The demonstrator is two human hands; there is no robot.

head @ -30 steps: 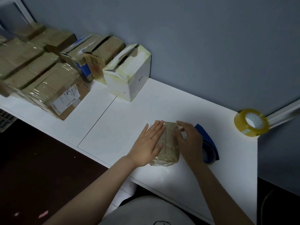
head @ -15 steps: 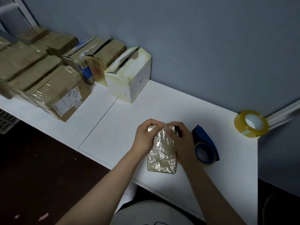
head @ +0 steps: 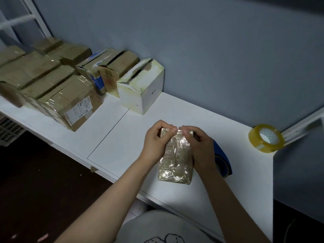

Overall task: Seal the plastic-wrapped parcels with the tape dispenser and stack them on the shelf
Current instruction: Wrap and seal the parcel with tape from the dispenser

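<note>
A white tabletop point(head: 201, 120) runs along the wall. On it lie taped cardboard boxes point(head: 52, 85) at the left, a white box point(head: 142, 88), a blue tape dispenser point(head: 221, 155) and a yellowish tape roll point(head: 266, 140).

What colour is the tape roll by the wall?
The tape roll is clear yellowish, seen in the head view.

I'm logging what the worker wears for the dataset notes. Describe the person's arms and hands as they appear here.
Both forearms are bare from the bottom of the frame up to the wrist; no sleeves reach into view. The left hand and right hand wear no gloves, and no watch, bracelet or ring is visible. Nails look short and unpainted. A light grey garment with a dark line drawing covers the torso below.
</note>
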